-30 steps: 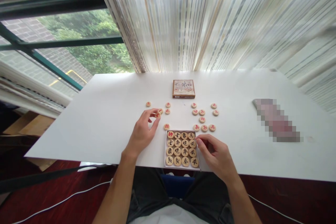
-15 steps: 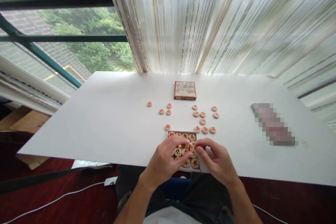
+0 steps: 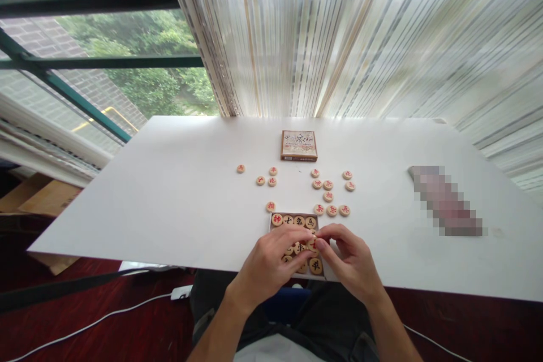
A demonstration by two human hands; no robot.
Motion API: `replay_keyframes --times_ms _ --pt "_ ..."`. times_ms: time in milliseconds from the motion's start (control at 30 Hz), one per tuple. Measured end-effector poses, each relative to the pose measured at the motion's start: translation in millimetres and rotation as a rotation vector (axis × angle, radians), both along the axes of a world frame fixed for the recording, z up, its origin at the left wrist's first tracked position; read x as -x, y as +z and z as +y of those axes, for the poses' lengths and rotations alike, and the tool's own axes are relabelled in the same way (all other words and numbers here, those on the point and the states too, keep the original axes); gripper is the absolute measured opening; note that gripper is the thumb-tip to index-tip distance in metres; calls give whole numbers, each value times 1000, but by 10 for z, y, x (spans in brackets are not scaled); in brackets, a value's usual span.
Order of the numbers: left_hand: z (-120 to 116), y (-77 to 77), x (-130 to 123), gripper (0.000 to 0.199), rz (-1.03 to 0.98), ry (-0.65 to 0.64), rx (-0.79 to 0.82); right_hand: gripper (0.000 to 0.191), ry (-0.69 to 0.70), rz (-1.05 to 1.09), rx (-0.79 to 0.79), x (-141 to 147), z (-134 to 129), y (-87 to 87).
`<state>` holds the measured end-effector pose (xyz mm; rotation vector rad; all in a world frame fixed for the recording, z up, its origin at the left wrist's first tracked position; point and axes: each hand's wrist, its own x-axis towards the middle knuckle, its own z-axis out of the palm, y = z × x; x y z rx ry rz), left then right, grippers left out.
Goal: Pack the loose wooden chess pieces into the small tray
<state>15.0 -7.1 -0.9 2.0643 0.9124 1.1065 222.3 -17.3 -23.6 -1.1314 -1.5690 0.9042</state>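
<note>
Okay, bench (image 3: 127,198) stretches wide leftward, so I've elbow room. Left hand (image 3: 271,254): narrow grip pinching a red-marked disc (image 3: 313,244), apparently by its rim, at the lidless box (image 3: 307,275) near the front edge. Loose discs (image 3: 328,197) crowd beyond. Right hand (image 3: 348,254) hugs its right side, maybe steadying; can't tell if gripping.

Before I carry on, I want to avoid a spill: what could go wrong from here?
1. The left grip holds a red-marked Chinese chess piece by its fingertips above the open box; it might slip and land on the pieces there.
2. The right grip is close beside it, so the fingers could bump and knock that piece loose.
3. The open box sits at the table's near edge; a push toward the person might tip it off.
</note>
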Motion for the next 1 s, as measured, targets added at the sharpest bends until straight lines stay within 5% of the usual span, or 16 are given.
replay_keyframes --times_ms 433,567,733,1000 --pt "24 64 24 30 68 -10 32 19 68 24 14 -15 -19 2" --pt "65 67 141 32 94 74 -56 14 28 97 18 -13 -7 -50" --pt "200 -25 385 27 133 210 -110 16 33 204 -15 8 13 -78" --pt "289 -181 491 18 159 231 -112 23 27 238 -41 33 56 -89"
